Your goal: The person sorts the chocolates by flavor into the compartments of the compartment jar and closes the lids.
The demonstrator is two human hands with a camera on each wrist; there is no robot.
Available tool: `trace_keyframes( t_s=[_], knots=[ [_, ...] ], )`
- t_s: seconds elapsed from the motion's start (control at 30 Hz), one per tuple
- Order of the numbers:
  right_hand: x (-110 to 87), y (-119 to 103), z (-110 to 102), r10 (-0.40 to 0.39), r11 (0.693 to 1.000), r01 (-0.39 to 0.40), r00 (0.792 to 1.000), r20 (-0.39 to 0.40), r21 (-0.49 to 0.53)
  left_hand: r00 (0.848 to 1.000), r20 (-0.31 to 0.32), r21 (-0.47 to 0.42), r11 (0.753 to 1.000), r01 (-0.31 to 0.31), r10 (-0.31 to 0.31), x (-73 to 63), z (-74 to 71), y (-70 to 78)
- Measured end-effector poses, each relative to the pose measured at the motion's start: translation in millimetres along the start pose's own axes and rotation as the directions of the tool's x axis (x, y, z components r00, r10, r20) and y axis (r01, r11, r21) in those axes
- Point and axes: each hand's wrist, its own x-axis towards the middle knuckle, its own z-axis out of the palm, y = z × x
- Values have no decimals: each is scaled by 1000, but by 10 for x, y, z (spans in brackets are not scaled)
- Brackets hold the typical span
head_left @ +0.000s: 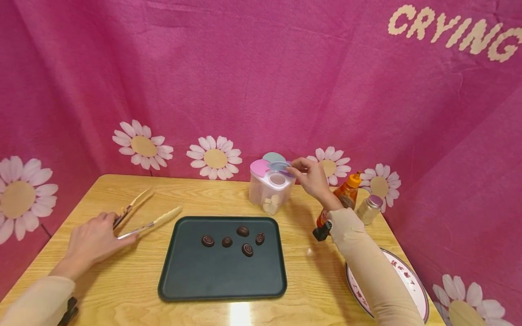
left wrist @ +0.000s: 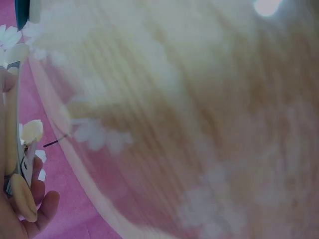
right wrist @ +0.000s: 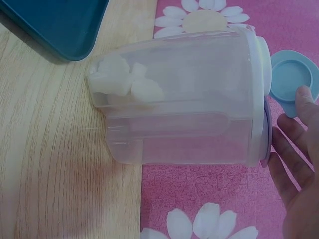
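Observation:
My left hand (head_left: 95,237) grips a pair of tongs (head_left: 140,229) with pale tips, its two arms spread apart over the table, left of the dark tray. In the left wrist view the tongs (left wrist: 12,124) run along the fingers at the left edge. Farther back, my right hand (head_left: 313,179) pinches the blue flip lid (head_left: 279,166) of a clear storage container (head_left: 258,192). That lid stands raised, baring a round opening; pink and green lids beside it lie flat. Through the wall show white pieces (right wrist: 119,82) at the container's bottom.
The dark tray (head_left: 220,283) bears several chocolates, one a round swirled piece (head_left: 208,241). Right of the container stand a sauce bottle (head_left: 346,190) with an orange cap and a jar (head_left: 369,210) with a purple lid. A plate (head_left: 412,283) lies partly under my right forearm.

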Motion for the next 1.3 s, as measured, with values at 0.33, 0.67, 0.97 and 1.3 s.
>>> trace_keyframes(
  t_s=[0.33, 0.67, 0.97, 1.3],
  knots=[
    [-6, -14, -4, 7, 1000, -7, 1000, 1, -3, 1000, 12, 28, 999, -17, 16, -64, 70, -34],
    [-10, -8, 5, 4, 1000, -4, 1000, -1, 1, 998, 59, 54, 998, -21, 18, -99, 134, -68],
    [-17, 5, 3, 11, 1000, -11, 1000, 8, 12, 999, 51, 48, 999, -12, 10, -92, 70, -33],
    [-14, 7, -2, 4, 1000, -4, 1000, 5, 4, 999, -27, 51, 998, -36, 37, 33, -115, 84]
  ],
)
